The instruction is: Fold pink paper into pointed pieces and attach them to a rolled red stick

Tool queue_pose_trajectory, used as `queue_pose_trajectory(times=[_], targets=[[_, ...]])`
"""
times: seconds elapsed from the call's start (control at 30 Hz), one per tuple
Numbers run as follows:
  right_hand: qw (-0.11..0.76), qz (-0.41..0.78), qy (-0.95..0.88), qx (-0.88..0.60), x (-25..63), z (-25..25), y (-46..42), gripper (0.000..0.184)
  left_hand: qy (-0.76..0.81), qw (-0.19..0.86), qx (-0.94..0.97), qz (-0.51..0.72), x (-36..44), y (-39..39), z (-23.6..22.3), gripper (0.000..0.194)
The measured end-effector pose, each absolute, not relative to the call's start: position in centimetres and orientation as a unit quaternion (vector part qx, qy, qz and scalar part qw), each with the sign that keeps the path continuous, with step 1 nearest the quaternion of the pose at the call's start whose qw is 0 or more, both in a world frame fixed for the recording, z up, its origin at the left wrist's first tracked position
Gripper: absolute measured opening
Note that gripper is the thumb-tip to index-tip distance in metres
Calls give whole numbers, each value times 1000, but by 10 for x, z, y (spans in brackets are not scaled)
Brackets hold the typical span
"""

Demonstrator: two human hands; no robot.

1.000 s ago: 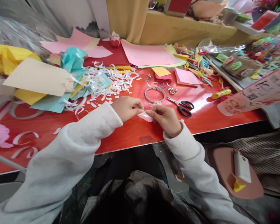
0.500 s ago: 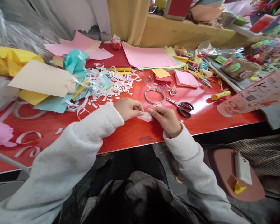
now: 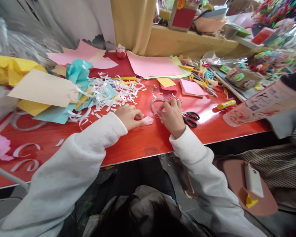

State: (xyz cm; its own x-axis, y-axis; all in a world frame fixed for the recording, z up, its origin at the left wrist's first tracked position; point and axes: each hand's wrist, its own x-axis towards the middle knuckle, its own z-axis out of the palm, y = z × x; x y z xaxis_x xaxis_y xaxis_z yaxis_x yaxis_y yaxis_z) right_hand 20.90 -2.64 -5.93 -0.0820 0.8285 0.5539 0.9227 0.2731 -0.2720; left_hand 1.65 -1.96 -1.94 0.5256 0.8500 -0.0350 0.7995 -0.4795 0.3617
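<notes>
- I read the left hand (image 3: 127, 117) as pinching one corner of the small folded pale-pink paper piece (image 3: 148, 120); thumb and forefinger close on its left end.
- Piece sits on the glossy red desk (image 3: 135, 144), near the front edge, between both hands. I'd guess it's pinched by the end to keep the folds shut and pinned.
- Right hand (image 3: 174, 118) is off the paper, fingertips bent down at the near side of the narrow pale ring (image 3: 152, 106). Can't tell from here if that grip has anything in it; the fingers hide the spot.
- Black-handled metal scissors (image 3: 186, 119) just beyond the right hand, blades mostly covered by it. Probably parked there for easy reach.
- Pink paper square stack (image 3: 192, 88) and yellow paper square (image 3: 166, 82) on red ones: set farther back, likely to leave working room.
- White curled paper strips (image 3: 106, 92) heaped beyond the left hand.
- Writing: pink-and-white cup with black lid (image 3: 261, 102) has large dark lettering, maybe a "K", plus a dark printed block. Can't read a brand.
</notes>
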Motion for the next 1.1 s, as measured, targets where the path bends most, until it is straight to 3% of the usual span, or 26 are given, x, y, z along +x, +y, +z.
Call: queue_pose_trajectory(times=[0.13,0.23,0.33,0.43,0.6,0.73,0.9,1.03,1.1], targets=[[406,76,-743,-527,204,-42,-33,4,527,202,786,253,12,-13,-17,24],[444,228,-749,-437,201,-37,-40,7,514,319,706,368,8,-9,-14,24],[448,280,-755,-390,201,-39,-43,8,466,396,676,411,8,-9,-12,19],[449,300,-761,-360,199,-42,-43,5,440,389,679,440,11,-11,-13,15],[412,304,-767,-387,189,-40,-45,20,417,329,717,451,17,-15,-17,9],[445,238,-750,-427,181,-36,-46,25,405,218,756,467,17,-19,-13,8],[441,138,-777,-428,181,-33,-42,19,366,180,779,476,18,-24,-13,8],[452,156,-763,-435,183,-34,-38,21,381,182,753,504,14,-20,-14,33],[458,149,-757,-442,184,-33,-38,22,403,149,743,513,11,-18,-13,33]])
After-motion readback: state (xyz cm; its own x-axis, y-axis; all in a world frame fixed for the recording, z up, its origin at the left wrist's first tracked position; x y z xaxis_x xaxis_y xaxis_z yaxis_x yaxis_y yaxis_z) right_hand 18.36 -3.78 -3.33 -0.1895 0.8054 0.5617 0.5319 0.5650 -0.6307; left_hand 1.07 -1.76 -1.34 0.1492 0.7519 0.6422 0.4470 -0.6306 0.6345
